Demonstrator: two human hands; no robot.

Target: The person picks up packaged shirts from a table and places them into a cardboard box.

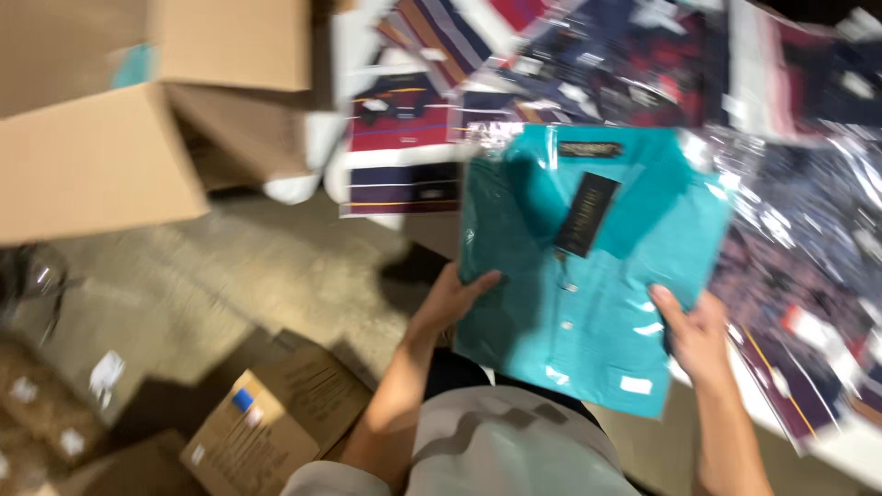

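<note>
Though motion blur softens everything, the shirt (588,266) is plain enough: a folded teal one sealed in a clear bag, collar uppermost, with a dark tag hanging from the neck. It is held up in the air between both hands, tilted a little, its lower right corner lowest. The left hand (450,301) grips its left edge, thumb on the front and the fingers hidden behind the bag. The right hand (696,335) closes on the lower right edge the same way, thumb over the front, the other fingers out of sight behind.

Whatever lies under the shirt is covered by it. Behind and to the right, a pile of bagged shirts (643,73) in navy, red and stripes spreads over a white table (859,448), whose near edge shows just beside the right forearm; the pile runs off the top and right of the view, and glare on the plastic hides much of the patterns.

To the left the concrete floor (239,276) lies open below the shirt's left edge. A large open box (101,138) stands at upper left, cut off by the frame, and a smaller box (276,413) lies near the left elbow. Blurred clutter at far left cannot be made out.
</note>
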